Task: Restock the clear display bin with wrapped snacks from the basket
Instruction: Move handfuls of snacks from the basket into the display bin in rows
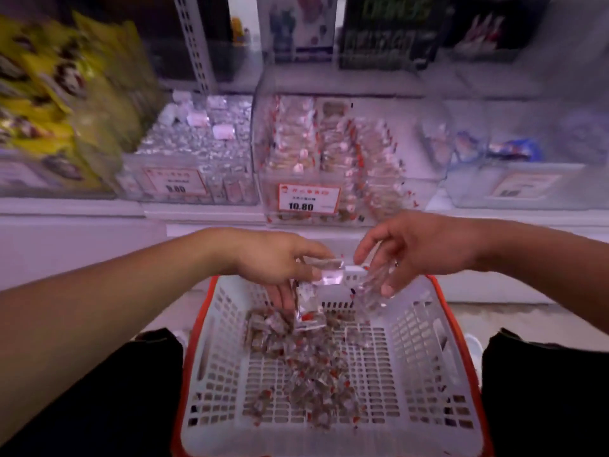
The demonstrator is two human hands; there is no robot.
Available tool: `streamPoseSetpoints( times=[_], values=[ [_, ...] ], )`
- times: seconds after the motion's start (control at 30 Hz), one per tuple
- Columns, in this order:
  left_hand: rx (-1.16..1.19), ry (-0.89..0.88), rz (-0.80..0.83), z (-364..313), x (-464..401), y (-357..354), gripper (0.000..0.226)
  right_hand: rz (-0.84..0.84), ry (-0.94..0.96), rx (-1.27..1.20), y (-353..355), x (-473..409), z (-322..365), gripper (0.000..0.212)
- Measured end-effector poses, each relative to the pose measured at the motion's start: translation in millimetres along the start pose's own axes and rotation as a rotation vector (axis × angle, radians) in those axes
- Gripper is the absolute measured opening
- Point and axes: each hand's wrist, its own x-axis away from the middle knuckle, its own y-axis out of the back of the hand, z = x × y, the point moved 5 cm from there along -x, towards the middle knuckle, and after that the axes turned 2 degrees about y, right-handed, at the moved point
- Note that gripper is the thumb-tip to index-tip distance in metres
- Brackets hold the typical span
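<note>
Left hand (pixel 276 258) pinches clear wrapped snacks (pixel 308 308) above the basket (pixel 438 328); right hand (pixel 415 249) grips another; light, crinkly, slippery film, best bunched mid-pack; display bin (pixel 346 199) waits beyond.

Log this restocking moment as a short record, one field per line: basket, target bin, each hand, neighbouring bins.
basket: white slotted basket with red rim, low in front of the person, loose wrapped snacks scattered on its floor
target bin: clear display bin on the shelf, tag reading 10.80, already holding rows of similar packets
left hand: left hand over the basket, holding clear packets
right hand: right hand over the basket, gripping clear packets
neighbouring bins: silver-wrapped sweets bin to the left; yellow bags further left, blurred
</note>
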Motion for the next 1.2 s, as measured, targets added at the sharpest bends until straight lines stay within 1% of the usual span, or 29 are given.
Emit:
streamPoseSetpoints(
  times=[0.03,0.13,0.17,0.23,0.3,0.47,0.57,0.63,0.67,0.73,0.83,0.87,0.93,1.0,1.07,1.17,1.2],
  values=[
    [0.061,-0.074,-0.06,-15,13,8,0.026,-0.064,0.064,-0.072,9,14,15,0.047],
    [0.276,-0.284,-0.333,-51,41,33,0.023,-0.288,0.264,-0.35,34,43,50,0.046],
    [0.348,-0.34,-0.4,-59,46,40,0.023,-0.366,0.324,-0.384,41,47,59,0.044],
    [0.46,-0.419,-0.467,-72,51,49,0.024,-0.517,0.423,-0.354,49,51,75,0.04],
    [0.541,-0.462,-0.514,-77,53,54,0.024,-0.604,0.486,-0.35,53,51,82,0.04],
    [0.556,-0.509,-0.565,-75,49,54,0.028,-0.688,0.523,-0.253,53,44,81,0.04],
    [0.605,-0.543,-0.633,-78,46,46,0.03,-0.724,0.544,-0.273,50,37,82,0.041],
    [0.544,-0.577,-0.668,-83,46,39,0.04,-0.76,0.537,-0.28,46,33,83,0.053],
    [0.494,-0.594,-0.692,-87,47,37,0.041,-0.776,0.526,-0.267,44,31,84,0.061],
    [0.458,-0.633,-0.772,-94,50,37,0.032,-0.803,0.523,-0.221,40,29,89,0.073],
    [0.555,-0.679,-0.834,-98,48,41,0.01,-0.859,0.488,-0.138,38,27,92,0.082],
    [0.568,-0.677,-0.856,-98,46,42,0.012,-0.87,0.472,-0.129,38,26,92,0.083],
    [0.632,-0.671,-0.862,-99,44,42,0.015,-0.862,0.481,-0.167,38,25,92,0.076],
    [0.724,-0.662,-0.829,-101,40,42,0.01,-0.87,0.505,-0.136,36,25,94,0.063],
    [0.706,-0.622,-0.85,-100,35,43,0.011,-0.875,0.499,-0.046,34,23,95,0.06],
    [0.662,-0.495,-0.884,-96,26,47,0.014,-0.84,0.467,0.061,35,19,99,0.062],
    [0.607,-0.444,-0.876,-97,25,51,0.013,-0.822,0.461,0.115,39,18,103,0.059]
  ],
)
